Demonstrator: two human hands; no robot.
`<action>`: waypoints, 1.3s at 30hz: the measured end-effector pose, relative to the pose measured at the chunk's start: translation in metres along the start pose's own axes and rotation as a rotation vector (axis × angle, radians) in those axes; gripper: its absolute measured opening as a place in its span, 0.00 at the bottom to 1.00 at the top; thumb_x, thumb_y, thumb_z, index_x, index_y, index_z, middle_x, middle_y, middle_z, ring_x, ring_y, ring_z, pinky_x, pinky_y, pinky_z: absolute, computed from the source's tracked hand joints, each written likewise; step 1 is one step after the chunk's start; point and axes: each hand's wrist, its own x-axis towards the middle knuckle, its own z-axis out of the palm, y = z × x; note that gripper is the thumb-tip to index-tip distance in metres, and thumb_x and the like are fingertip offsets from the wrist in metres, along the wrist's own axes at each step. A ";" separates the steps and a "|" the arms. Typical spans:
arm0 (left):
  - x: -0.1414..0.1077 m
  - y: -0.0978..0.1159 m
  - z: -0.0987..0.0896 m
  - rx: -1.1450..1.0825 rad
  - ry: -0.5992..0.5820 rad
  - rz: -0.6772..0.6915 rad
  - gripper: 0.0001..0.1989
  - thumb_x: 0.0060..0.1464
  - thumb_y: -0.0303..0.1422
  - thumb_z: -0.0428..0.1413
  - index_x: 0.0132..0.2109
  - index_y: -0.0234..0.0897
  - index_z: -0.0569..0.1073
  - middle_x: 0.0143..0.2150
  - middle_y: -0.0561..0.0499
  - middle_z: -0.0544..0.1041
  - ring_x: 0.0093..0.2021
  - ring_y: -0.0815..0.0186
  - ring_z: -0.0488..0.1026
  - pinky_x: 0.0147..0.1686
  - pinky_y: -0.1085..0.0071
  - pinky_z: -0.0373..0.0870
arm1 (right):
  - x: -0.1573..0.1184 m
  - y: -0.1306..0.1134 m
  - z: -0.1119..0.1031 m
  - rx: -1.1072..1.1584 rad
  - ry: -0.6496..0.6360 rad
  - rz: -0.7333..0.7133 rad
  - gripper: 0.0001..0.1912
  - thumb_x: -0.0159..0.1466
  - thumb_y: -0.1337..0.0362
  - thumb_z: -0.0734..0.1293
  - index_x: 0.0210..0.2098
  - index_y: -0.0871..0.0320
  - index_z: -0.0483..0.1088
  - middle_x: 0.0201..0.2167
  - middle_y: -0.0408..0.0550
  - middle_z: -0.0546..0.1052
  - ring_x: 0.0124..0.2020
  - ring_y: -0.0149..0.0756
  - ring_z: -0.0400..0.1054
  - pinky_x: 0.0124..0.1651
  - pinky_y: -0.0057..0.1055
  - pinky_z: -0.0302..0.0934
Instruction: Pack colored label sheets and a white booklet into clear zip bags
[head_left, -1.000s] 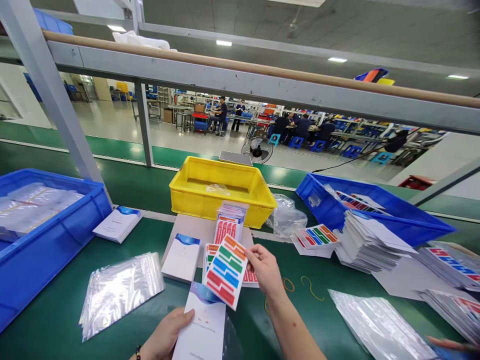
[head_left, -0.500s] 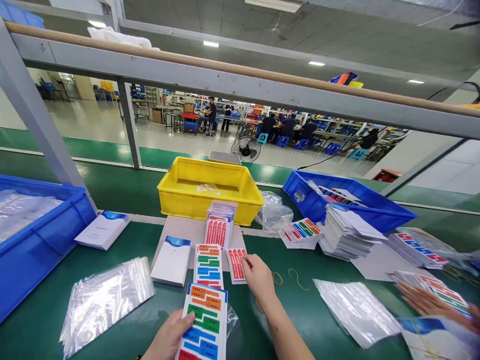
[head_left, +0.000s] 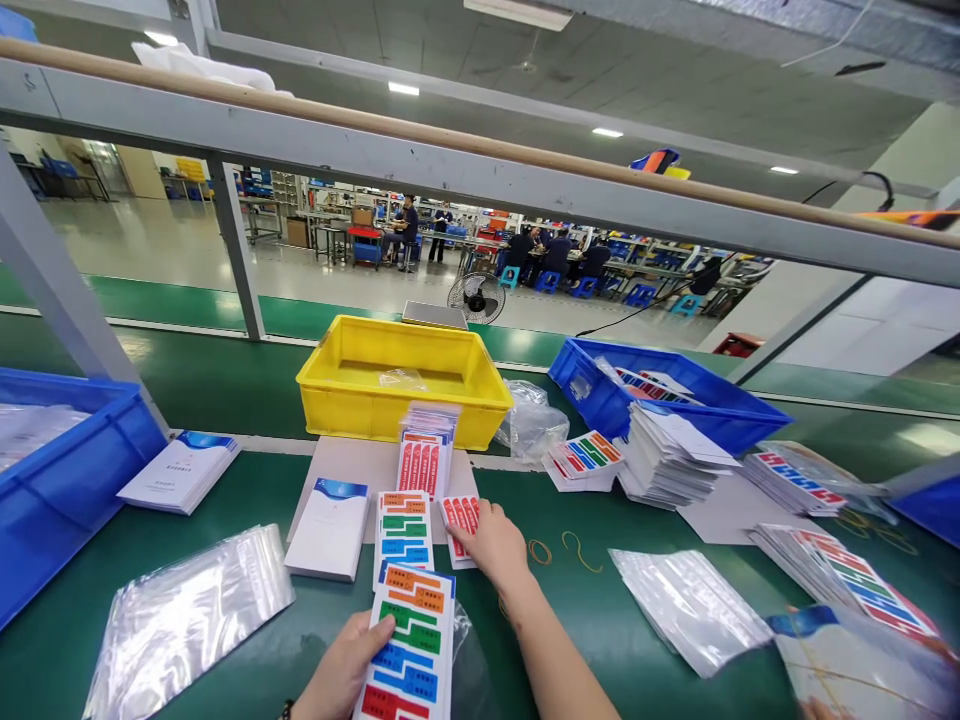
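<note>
- The left hand (head_left: 341, 660) pinches a colourful sheet (head_left: 409, 640) over a booklet, thumb on top, low above the green table (head_left: 562, 640).
- The right hand (head_left: 499, 548) touches the red-striped sheets (head_left: 460, 514); I can't tell whether it's pinching one.
- Behind them sits a yellow bin (head_left: 405, 418).

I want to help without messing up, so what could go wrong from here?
The right hand is on the red sheets, so it might pick up two at once. The left hand grips a striped sheet and the booklet under it near one side, so they could slide apart. The shiny bags lie fanned in a loose pile, and a bumped elbow might scatter them.
</note>
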 end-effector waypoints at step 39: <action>0.009 -0.011 -0.009 -0.029 -0.026 0.254 0.22 0.42 0.44 0.63 0.36 0.27 0.76 0.30 0.41 0.81 0.29 0.57 0.78 0.33 0.65 0.73 | -0.095 -0.037 0.009 1.225 -0.550 -0.033 0.25 0.48 0.41 0.67 0.23 0.57 0.59 0.10 0.38 0.66 0.10 0.27 0.58 0.14 0.22 0.51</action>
